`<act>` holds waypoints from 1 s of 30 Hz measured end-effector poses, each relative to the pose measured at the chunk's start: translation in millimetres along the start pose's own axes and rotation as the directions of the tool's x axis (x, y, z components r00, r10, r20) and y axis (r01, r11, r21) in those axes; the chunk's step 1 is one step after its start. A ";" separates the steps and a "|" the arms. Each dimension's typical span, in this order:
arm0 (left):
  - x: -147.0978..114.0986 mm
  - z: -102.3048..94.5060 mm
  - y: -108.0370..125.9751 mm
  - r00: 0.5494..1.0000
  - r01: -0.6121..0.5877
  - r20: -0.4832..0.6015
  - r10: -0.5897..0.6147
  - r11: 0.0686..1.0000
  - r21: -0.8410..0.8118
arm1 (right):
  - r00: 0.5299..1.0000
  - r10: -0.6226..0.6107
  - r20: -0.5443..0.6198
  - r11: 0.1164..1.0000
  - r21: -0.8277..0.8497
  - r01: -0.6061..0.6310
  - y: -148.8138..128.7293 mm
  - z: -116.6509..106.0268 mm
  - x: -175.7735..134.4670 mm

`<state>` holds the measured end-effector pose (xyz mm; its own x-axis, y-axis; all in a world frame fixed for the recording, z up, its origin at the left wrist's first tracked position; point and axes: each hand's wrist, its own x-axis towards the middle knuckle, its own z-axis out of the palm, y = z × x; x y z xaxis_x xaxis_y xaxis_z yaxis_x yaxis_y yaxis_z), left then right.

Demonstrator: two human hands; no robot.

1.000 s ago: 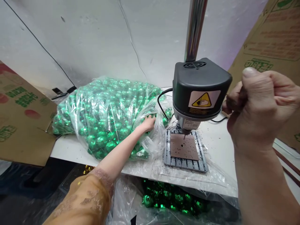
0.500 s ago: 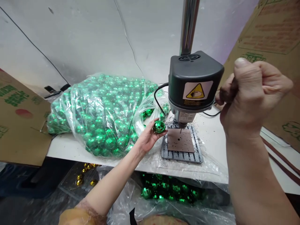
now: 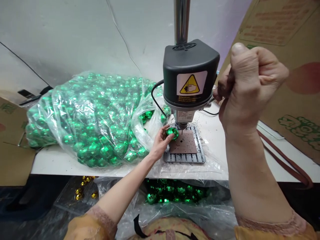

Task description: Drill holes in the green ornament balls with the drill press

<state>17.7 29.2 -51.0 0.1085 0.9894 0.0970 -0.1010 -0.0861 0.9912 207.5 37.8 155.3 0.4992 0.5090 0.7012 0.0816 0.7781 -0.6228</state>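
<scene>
My left hand (image 3: 161,141) pinches a shiny green faceted ball ornament (image 3: 172,133) between thumb and fingers. The ball is just left of the drill bit (image 3: 182,132) of a small black bench drill press (image 3: 191,75), above a brown square pad (image 3: 187,143) with a hole in it. That pad lies on the slotted metal base (image 3: 200,156). At the right of the drill head, my right hand (image 3: 246,83) is closed in a fist around the press's feed handle, which the fingers almost wholly hide.
A big clear bag (image 3: 95,116) of green balls fills the table's left side. More green balls (image 3: 175,191) lie in plastic below the front edge. Cardboard boxes (image 3: 282,110) flank the table. Dark shavings surround the base; gold balls (image 3: 78,193) are low on the left.
My left hand has turned and brought the green ball closer to the drill bit, its thumb now across the front. My right hand stays at the drill head. The view has shifted right.
</scene>
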 end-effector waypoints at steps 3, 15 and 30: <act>4.5 4.6 -8.9 1.000 0.007 0.019 -0.008 1.000 0.013 | 1.000 -0.006 0.005 1.000 0.015 0.006 0.1 0.6 1.1; 12.1 15.1 -12.7 0.987 -0.085 0.145 0.069 0.991 0.103 | 0.998 -0.054 -0.006 0.996 -0.078 0.054 2.9 0.5 1.9; -4.8 18.4 -14.6 0.986 -0.096 0.152 0.074 0.985 0.145 | 0.998 -0.059 0.017 0.998 -0.018 0.059 4.9 -2.0 4.4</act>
<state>36.8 23.6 -64.3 0.2494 0.9510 0.1826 0.0340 -0.1970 0.9798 211.8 43.2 154.6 0.4789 0.4682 0.7426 0.1262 0.8004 -0.5861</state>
